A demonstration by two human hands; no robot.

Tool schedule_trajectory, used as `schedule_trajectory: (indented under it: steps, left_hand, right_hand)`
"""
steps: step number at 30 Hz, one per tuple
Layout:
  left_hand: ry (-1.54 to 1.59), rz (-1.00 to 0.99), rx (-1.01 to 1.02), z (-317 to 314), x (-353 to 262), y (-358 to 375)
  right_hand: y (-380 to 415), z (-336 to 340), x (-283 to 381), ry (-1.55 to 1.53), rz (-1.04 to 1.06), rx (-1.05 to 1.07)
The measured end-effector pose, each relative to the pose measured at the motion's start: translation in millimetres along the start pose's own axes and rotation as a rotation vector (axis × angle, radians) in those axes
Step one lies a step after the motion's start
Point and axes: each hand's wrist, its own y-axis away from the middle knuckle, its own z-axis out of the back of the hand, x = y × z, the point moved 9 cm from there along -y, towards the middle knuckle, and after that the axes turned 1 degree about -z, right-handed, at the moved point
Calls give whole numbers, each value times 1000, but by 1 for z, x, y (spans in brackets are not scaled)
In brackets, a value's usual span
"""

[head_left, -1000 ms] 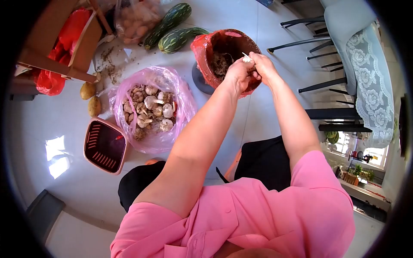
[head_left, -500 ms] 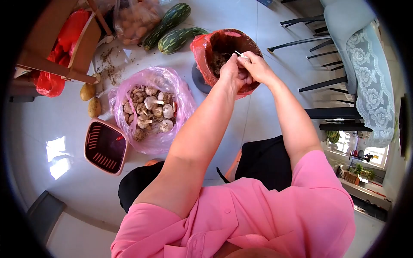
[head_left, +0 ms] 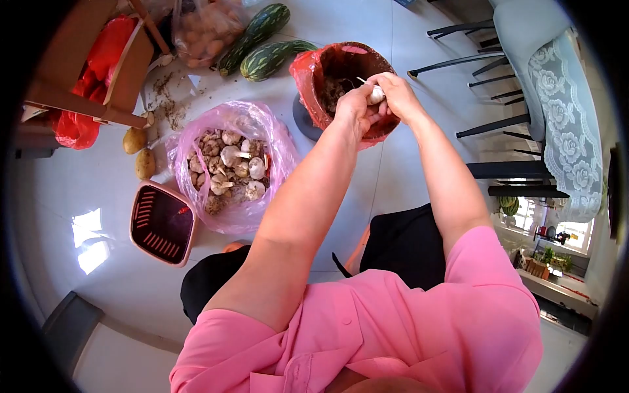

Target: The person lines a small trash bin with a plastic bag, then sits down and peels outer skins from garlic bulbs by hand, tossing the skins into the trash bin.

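Right now the round bin lined with a red plastic bag [head_left: 313, 78] sits on the white tiled floor [head_left: 111, 275] beyond my knees, and above its near rim my left hand [head_left: 357, 108] and right hand [head_left: 398, 95] together clamp a small white garlic bulb [head_left: 376, 95].

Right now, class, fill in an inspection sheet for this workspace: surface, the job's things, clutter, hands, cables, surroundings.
Surface: pale tiled floor, scraps of dirt near the box.
Job's things: garlic bulb held over a red-lined bin; pink bag of garlic; pink basket.
Clutter: two zucchini, two potatoes, cardboard box, clear bag of produce.
Hands: left hand and right hand both grip the bulb.
Cables: nothing seen.
Surroundings: chair with lace cover.
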Motion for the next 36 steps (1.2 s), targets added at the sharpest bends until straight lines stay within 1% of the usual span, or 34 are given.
schedule_trajectory:
  steps: [2, 4, 5, 6, 8, 9, 10, 11, 12, 13, 16, 18, 19, 20, 22, 23, 24, 26, 27, 28, 30, 31, 32, 33, 34, 36]
  left_hand:
    - [44, -32, -41, 8, 1, -12]
    - [156, -165, -257, 28, -10, -11]
    - [160, -168, -257, 27, -10, -12]
    - [148, -184, -245, 27, -11, -13]
    - [126, -225, -231, 31, -16, -14]
    - [145, -228, -272, 30, -16, -9]
    - [169, -254, -285, 32, -15, -13]
    - [125, -270, -304, 34, -13, -17]
    - [128, -403, -281, 34, -17, -23]
    - [264, -413, -308, 30, -16, -13]
    - [231, -361, -327, 27, -18, -1]
    - [198, -280, -453, 36, -16, -1]
    - [241, -292, -440, 33, -16, -4]
    - [166, -364, -473, 34, -21, -2]
    - [45, -416, -505, 29, -32, 9]
    - [-45, -419, -509, 27, -36, 13]
    - [-44, -421, -512, 32, -33, 7]
    - [-488, -541, -552, 36, -44, -7]
    - [-633, -534, -526, 32, -44, -3]
    - [-781, -398, -429, 24, -39, 1]
    - [-1149, -530, -500, 8, -40, 14]
    - [-1151, -529, -499, 7, -38, 17]
    - [-1410, -490, -426, -4, -33, 15]
    - [-1667, -443, -343, -14, -28, 15]
    - [-1670, -446, -341, -19, -35, 20]
    - [-2137, -301, -103, -32, -29, 29]
  right_hand:
    - [5, 3, 2, 7, -1, -36]
    - [12, 5, 8, 336, -1, -28]
    - [-2, 8, 0, 706, 518, -199]
    - [0, 6, 3, 706, 521, -195]
    - [1, 4, -5, 521, 187, -89]
    - [9, -4, 6, 418, 71, 32]
    - [7, -16, 19, 335, 328, 62]
    - [4, -21, 10, 392, 332, 127]
    - [12, -31, 20, 448, 339, 189]
    - [16, -34, 21, 462, 311, 154]
    - [23, -34, 24, 527, 183, 78]
    - [21, -32, 26, 544, 229, 19]
    - [25, -32, 38, 569, 317, 1]
    - [25, -28, 45, 612, 437, -56]
    - [21, -17, 40, 702, 243, -36]
    - [18, -8, 32, 771, 187, -51]
    - [15, -5, 25, 945, 146, -30]
    - [18, -2, 22, 986, 81, -25]
    - [16, -1, 25, 986, 86, -21]
    - [15, 3, 24, 937, 60, -10]
    - [16, 4, 21, 885, 28, 0]
    - [20, 7, 29, 876, 98, -83]
    - [23, 11, 38, 865, 170, -167]
    - [22, 13, 34, 910, 173, -168]
    - [23, 14, 35, 909, 173, -172]
    - [28, 19, 40, 970, 158, -237]
